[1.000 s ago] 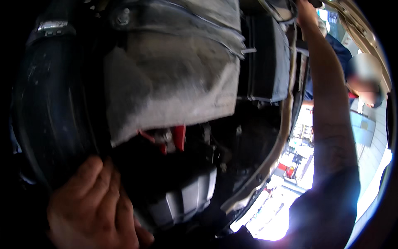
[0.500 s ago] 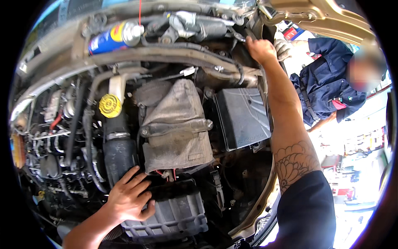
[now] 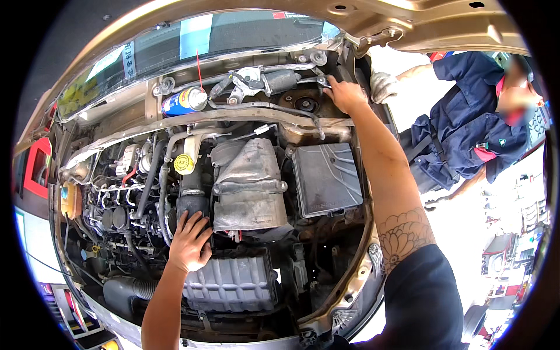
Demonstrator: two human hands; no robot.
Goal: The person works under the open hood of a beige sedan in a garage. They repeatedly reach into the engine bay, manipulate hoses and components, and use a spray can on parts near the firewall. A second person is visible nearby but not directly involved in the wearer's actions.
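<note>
My left hand (image 3: 191, 240) lies with its fingers apart on the black air intake hose (image 3: 193, 201), beside the ribbed black air filter box (image 3: 230, 283). At the far right of the engine bay, my right hand (image 3: 346, 95) is closed, its fingertips beside a small metal end (image 3: 322, 81) by the wiper linkage. What those fingers hold is hidden. The wiper motor (image 3: 284, 81) sits just left of that hand. A blue and yellow spray can (image 3: 185, 101) with a thin red straw lies tilted in the cowl channel.
A grey fabric-wrapped cover (image 3: 248, 184) and a black lidded box (image 3: 328, 178) fill the middle. A yellow cap (image 3: 184, 164) stands left of them. At the right stands a co-worker in dark blue (image 3: 461, 116), a gloved hand (image 3: 383, 87) by the fender. The raised hood (image 3: 420, 23) hangs above.
My view has shifted back, so more of the windshield and engine bay shows. My left hand stays near the hose and filter box, and my right hand stays by the wiper linkage.
</note>
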